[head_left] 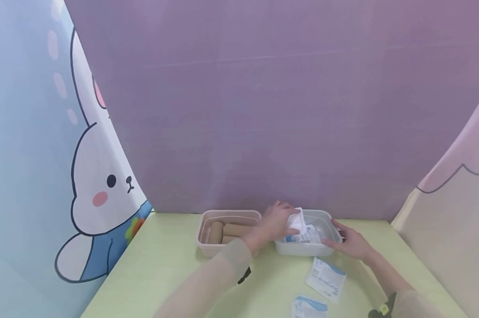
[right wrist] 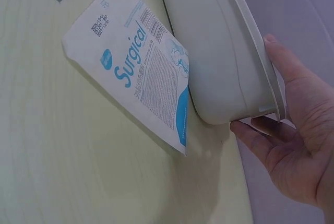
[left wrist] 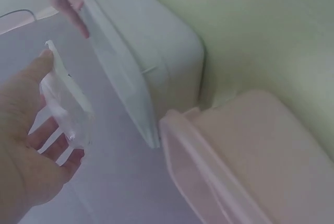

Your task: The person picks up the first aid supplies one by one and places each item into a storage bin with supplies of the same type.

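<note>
My left hand (head_left: pixel 275 223) holds a white packet (left wrist: pixel 65 104) between thumb and fingers, over the left part of a pale grey plastic bin (head_left: pixel 303 250). Inside that bin lies at least one white and blue packet (head_left: pixel 311 234). With the thumb at the rim and the fingers beneath it outside, my right hand (right wrist: pixel 300 130) grips the bin's right end. On the table just in front of the bin is a packet printed "Surgical" (right wrist: pixel 130 62). Another white and blue packet (head_left: pixel 310 308) lies nearer to me, cut off by the bottom edge of the head view.
Left of the grey bin stands a pink bin (head_left: pixel 207 251) with several brown rolls (head_left: pixel 235 230) in it. Both bins sit near the back of the pale green table (head_left: pixel 164 260), close to a purple backdrop (head_left: pixel 239 110). Cartoon-printed cloth (head_left: pixel 96 176) hangs at the left.
</note>
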The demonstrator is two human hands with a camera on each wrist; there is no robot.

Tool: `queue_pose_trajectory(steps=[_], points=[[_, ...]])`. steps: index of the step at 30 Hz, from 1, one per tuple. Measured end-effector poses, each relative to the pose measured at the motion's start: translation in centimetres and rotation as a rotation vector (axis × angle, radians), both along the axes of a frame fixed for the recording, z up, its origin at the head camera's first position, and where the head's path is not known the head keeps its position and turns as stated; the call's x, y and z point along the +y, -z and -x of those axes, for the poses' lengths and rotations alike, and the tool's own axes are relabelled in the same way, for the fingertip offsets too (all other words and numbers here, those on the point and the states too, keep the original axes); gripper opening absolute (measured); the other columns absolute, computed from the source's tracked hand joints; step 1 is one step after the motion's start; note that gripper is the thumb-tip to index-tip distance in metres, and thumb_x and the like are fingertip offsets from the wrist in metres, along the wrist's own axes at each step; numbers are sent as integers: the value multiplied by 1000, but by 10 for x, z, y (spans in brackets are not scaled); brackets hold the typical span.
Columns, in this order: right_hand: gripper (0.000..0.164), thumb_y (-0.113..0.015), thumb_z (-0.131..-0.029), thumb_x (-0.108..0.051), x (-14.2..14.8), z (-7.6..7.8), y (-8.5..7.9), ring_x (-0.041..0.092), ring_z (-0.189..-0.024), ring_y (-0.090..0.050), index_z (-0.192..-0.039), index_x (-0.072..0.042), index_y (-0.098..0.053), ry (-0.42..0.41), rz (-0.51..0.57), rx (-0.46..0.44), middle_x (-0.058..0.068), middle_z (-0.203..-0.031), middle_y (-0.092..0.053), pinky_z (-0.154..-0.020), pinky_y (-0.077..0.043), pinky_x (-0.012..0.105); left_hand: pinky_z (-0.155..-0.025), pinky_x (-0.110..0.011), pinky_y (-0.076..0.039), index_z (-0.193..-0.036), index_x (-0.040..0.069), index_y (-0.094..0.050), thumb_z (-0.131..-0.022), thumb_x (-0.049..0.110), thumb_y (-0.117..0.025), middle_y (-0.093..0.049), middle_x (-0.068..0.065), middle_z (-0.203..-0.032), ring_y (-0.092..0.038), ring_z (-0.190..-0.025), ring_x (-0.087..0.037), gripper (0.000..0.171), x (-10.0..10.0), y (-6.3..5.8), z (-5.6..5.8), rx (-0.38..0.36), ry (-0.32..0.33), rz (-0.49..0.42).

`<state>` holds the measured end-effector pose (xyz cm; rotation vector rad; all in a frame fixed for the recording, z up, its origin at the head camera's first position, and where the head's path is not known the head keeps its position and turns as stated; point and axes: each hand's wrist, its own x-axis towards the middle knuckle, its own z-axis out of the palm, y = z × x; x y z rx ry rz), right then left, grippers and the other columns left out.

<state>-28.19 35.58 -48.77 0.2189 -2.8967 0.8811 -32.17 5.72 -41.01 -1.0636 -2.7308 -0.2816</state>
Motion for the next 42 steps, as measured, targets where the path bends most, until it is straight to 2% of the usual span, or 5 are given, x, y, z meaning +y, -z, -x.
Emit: queue_pose_trajectory(steps=[12, 22, 29, 35, 42], points=[[98, -84, -90, -45, -1, -1, 2, 49, -121, -71, -159, 9, -39, -9, 22, 31, 36, -135, -67, -96, -63, 56, -127, -40, -41, -159, 27, -50, -101, 50, -70, -57, 3, -158, -50, -147, -21, 66, 19, 21, 17, -26, -83, 27], [94, -87, -87, -39, -3, 0, 4, 45, -114, -75, -154, 11, -45, -22, 14, 108, 34, -129, -71, -89, -66, 49, -122, -37, -46, -156, 23, -55, -99, 49, -73, -60, 1, -154, -53, -142, -21, 64, 30, 32, 26, -9, -47, 16], [96, -87, -87, -41, -2, 1, 5, 48, -119, -72, -156, 10, -43, -14, 23, 77, 35, -135, -67, -93, -64, 53, -120, -36, -47, -154, 24, -57, -99, 51, -72, -62, 2, -153, -54, -142, -22, 64, 33, 42, 32, -17, -62, 32], [96, -86, -88, -42, -3, 0, 4, 48, -119, -72, -157, 9, -43, -7, 20, 73, 35, -134, -68, -94, -64, 54, -120, -38, -47, -153, 22, -58, -99, 51, -72, -63, 1, -151, -56, -141, -22, 63, 32, 42, 33, -23, -59, 34], [97, -85, -88, -43, -3, -1, 3, 48, -120, -71, -158, 8, -42, 1, 24, 50, 35, -134, -68, -95, -63, 55, -129, -45, -38, -154, 19, -56, -98, 49, -73, -60, -2, -156, -51, -150, -23, 66, 30, 43, 39, -64, -39, 24]])
